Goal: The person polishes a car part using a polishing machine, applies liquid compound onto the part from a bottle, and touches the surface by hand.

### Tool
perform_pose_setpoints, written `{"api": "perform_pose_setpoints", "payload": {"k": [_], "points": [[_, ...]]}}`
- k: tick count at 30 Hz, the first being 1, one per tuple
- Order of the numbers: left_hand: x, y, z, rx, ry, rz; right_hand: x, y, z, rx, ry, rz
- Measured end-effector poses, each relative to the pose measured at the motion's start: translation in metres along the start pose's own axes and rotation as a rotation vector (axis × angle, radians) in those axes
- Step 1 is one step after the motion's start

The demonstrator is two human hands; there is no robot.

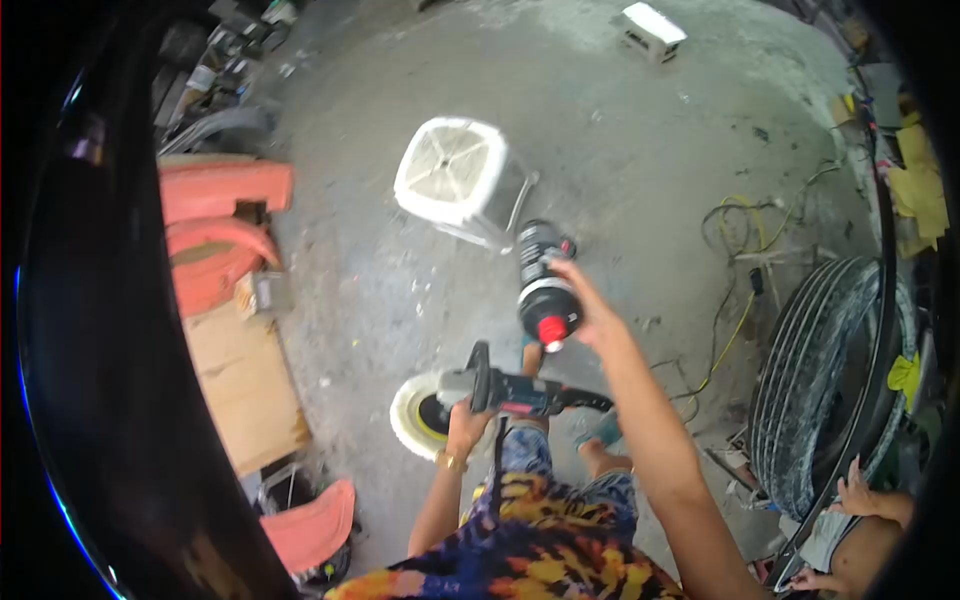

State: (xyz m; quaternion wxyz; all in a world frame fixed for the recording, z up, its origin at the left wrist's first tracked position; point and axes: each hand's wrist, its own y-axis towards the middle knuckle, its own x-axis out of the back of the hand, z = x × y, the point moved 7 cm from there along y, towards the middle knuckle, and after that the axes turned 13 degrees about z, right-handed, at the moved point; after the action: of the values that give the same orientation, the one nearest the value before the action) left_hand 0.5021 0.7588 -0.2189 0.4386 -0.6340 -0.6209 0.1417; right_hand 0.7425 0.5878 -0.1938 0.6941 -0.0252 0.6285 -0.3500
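Note:
My left hand (466, 428) is closed around the front of an electric polisher (522, 394), close to its loop handle. The polisher's round white wool pad (404, 418) faces left and is partly hidden by the hand. My right hand (588, 306) grips a black bottle (540, 257) from its right side. The bottle is tilted, its red cap (553, 331) pointing down toward me, just above the polisher. Small label print on the bottle is too blurred to read.
A white plastic stool (452, 168) stands ahead on the concrete floor. A glossy black panel (100, 330) runs along my left, with orange-red panels (225, 190) beyond it. Cables (735, 345) and a large ribbed ring (800, 390) lie right. Another person's hand (856, 492) shows lower right.

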Motion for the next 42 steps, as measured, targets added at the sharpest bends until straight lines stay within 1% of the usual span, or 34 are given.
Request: {"api": "perform_pose_setpoints", "payload": {"k": [1, 2, 3, 4, 5, 7, 8, 9, 10, 11, 13, 15, 17, 18, 19, 21, 22, 23, 24, 25, 27, 28, 29, 31, 32, 34, 35, 36, 37, 38, 39, 41, 42], "points": [[0.002, 0.013, 0.002, -0.029, 0.025, -0.003, -0.012, 0.019, 0.007, -0.012, 0.009, 0.032], [0.010, 0.020, -0.013, 0.086, -0.040, 0.039, -0.015, 0.050, 0.012, -0.014, 0.010, 0.049], [0.015, 0.035, -0.005, 0.022, 0.025, 0.020, -0.022, 0.076, 0.016, -0.061, 0.040, 0.008], [0.021, 0.048, -0.001, -0.063, 0.029, -0.030, -0.031, 0.110, 0.026, -0.014, 0.014, 0.036], [0.029, 0.055, -0.004, -0.019, 0.059, -0.043, -0.036, 0.143, 0.028, 0.025, -0.004, 0.061], [0.044, 0.069, -0.008, 0.016, 0.117, -0.030, -0.048, 0.201, 0.036, 0.008, -0.009, 0.090], [0.050, 0.073, -0.009, 0.031, 0.122, -0.028, -0.049, 0.221, 0.036, -0.043, -0.009, 0.008], [0.055, 0.080, -0.011, 0.045, 0.127, -0.024, -0.050, 0.248, 0.038, -0.052, -0.003, 0.022], [0.059, 0.085, -0.011, 0.078, 0.155, -0.004, -0.044, 0.269, 0.037, -0.069, -0.020, -0.056], [0.063, 0.092, -0.010, 0.000, 0.183, -0.042, -0.043, 0.289, 0.042, -0.083, -0.036, -0.132], [0.068, 0.100, -0.007, 0.037, 0.176, -0.019, -0.036, 0.336, 0.041, -0.121, 0.022, -0.145], [0.071, 0.104, -0.004, 0.059, 0.196, 0.003, -0.037, 0.353, 0.047, -0.125, 0.072, -0.173], [0.075, 0.106, -0.005, 0.030, 0.215, 0.007, -0.038, 0.371, 0.053, -0.051, 0.182, -0.141], [0.076, 0.107, -0.005, 0.047, 0.234, 0.018, -0.039, 0.381, 0.057, -0.042, 0.196, -0.097], [0.078, 0.108, -0.007, 0.018, 0.272, 0.025, -0.038, 0.388, 0.056, -0.043, 0.210, -0.099], [0.077, 0.106, -0.003, 0.075, 0.187, 0.037, -0.031, 0.392, 0.057, 0.024, 0.212, -0.148], [0.075, 0.106, 0.000, 0.088, 0.165, 0.040, -0.034, 0.389, 0.056, 0.009, 0.270, -0.171], [0.073, 0.106, 0.005, 0.095, 0.152, 0.053, -0.032, 0.390, 0.056, 0.046, 0.315, -0.114], [0.069, 0.107, 0.006, 0.060, 0.155, 0.050, -0.031, 0.371, 0.055, 0.038, 0.363, -0.233], [0.065, 0.112, 0.006, 0.045, 0.192, 0.112, -0.027, 0.346, 0.054, 0.033, 0.423, -0.366], [0.057, 0.104, -0.001, -0.025, 0.208, 0.078, 0.008, 0.294, 0.047, -0.022, 0.076, -0.520], [0.049, 0.099, 0.002, -0.002, 0.215, 0.143, 0.029, 0.260, 0.041, 0.059, -0.099, -0.434], [0.044, 0.095, -0.001, 0.030, 0.222, 0.190, 0.066, 0.232, 0.021, 0.094, -0.309, -0.528], [0.032, 0.081, -0.012, -0.068, 0.131, 0.259, 0.132, 0.140, -0.022, 0.204, -0.628, -0.492], [0.023, 0.071, -0.021, -0.060, 0.133, 0.279, 0.167, 0.091, -0.045, 0.368, -1.030, -0.697], [0.005, 0.047, -0.051, -0.062, 0.143, 0.323, 0.200, -0.027, -0.107, 0.038, -0.951, -0.738], [-0.007, 0.034, -0.067, -0.135, 0.152, 0.374, 0.216, -0.067, -0.138, -0.118, -0.902, -0.623], [-0.014, 0.037, -0.081, -0.115, 0.168, 0.432, 0.226, -0.103, -0.156, -0.161, -0.880, -0.654], [-0.031, 0.015, -0.095, -0.097, 0.191, 0.478, 0.232, -0.151, -0.187, -0.195, -0.859, -0.672], [-0.050, -0.014, -0.114, -0.082, 0.185, 0.526, 0.222, -0.196, -0.204, -0.058, -0.895, -0.613], [-0.070, -0.035, -0.123, -0.125, 0.203, 0.563, 0.217, -0.244, -0.208, 0.078, -0.933, -0.566], [-0.111, -0.079, -0.137, -0.161, 0.263, 0.641, 0.221, -0.337, -0.228, 0.051, -0.785, -0.706], [-0.131, -0.103, -0.148, -0.175, 0.276, 0.673, 0.213, -0.382, -0.227, 0.019, -0.841, -0.673]]}}
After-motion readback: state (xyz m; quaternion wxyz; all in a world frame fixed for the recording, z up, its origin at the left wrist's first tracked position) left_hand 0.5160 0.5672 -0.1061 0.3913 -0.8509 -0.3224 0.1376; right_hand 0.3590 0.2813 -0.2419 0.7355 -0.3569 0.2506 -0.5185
